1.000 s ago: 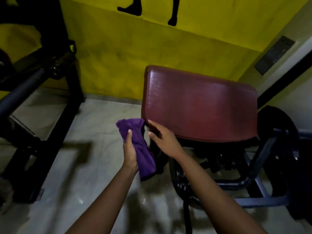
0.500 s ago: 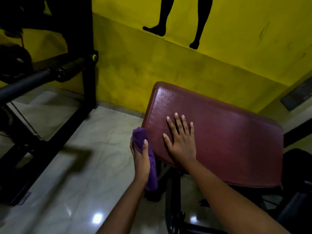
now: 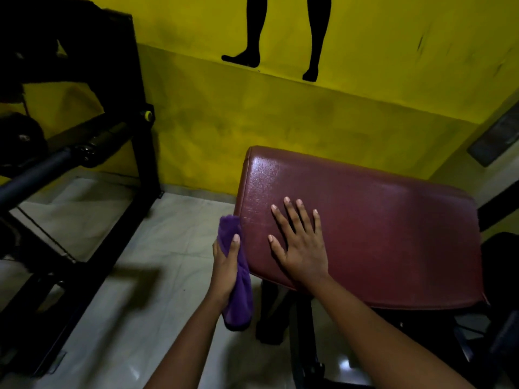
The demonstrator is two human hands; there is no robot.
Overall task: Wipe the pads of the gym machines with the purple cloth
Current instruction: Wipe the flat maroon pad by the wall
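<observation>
A dark red leather pad (image 3: 379, 228) on a black machine frame fills the right half of the view. My right hand (image 3: 300, 242) lies flat on the pad's left part, fingers spread. My left hand (image 3: 224, 265) grips the purple cloth (image 3: 238, 293) and presses it against the pad's left side edge. The cloth hangs down below my fist.
A black gym machine (image 3: 84, 153) with a padded bar stands at the left. A yellow wall (image 3: 280, 108) with a painted black silhouette of legs rises behind the pad. Pale tiled floor (image 3: 126, 248) lies between the machines. Black frame parts (image 3: 303, 341) sit under the pad.
My right hand went from the pad's lower corner to lying flat on its top. My left hand brought the cloth against the pad's left edge. The view came closer.
</observation>
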